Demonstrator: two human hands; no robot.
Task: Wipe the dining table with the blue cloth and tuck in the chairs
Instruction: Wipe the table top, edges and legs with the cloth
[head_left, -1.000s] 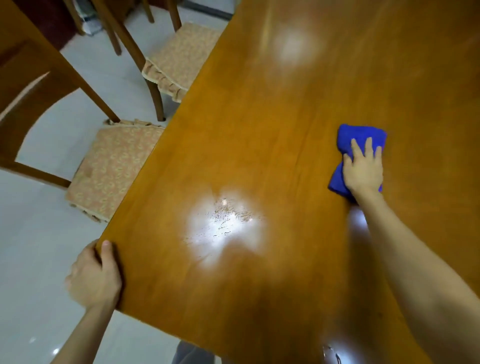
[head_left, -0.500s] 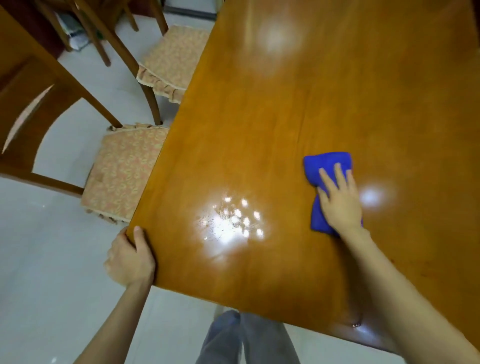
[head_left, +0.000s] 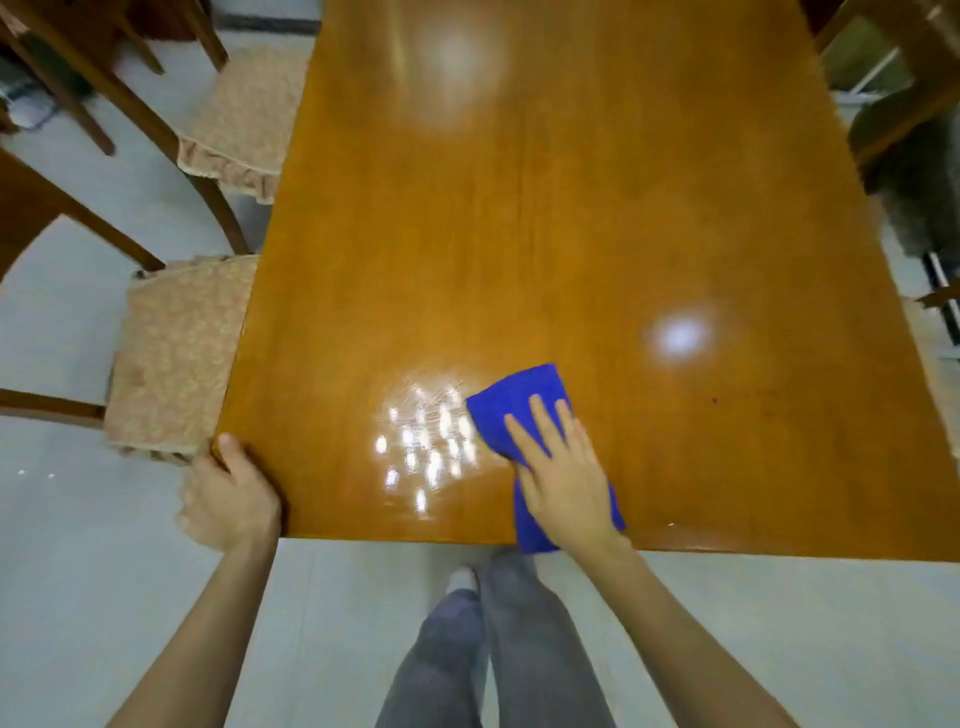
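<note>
A glossy orange-brown dining table (head_left: 545, 218) fills the middle of the view. The blue cloth (head_left: 514, 405) lies folded near the table's near edge, its lower end hanging just over that edge. My right hand (head_left: 563, 473) presses flat on the cloth with fingers spread. My left hand (head_left: 231, 496) grips the table's near left corner, thumb on top. Two wooden chairs with patterned cushions stand pulled out on the left: the near chair (head_left: 176, 358) and the far chair (head_left: 244, 114).
Part of another wooden chair (head_left: 904, 88) and a grey fuzzy thing (head_left: 919, 192) show at the right side. My legs in grey trousers (head_left: 493, 649) stand on the pale tiled floor just before the table's near edge.
My right hand has dragged the blue cloth toward me and leftward, down to the near edge. My left hand keeps its hold on the corner. The view has shifted back from the table.
</note>
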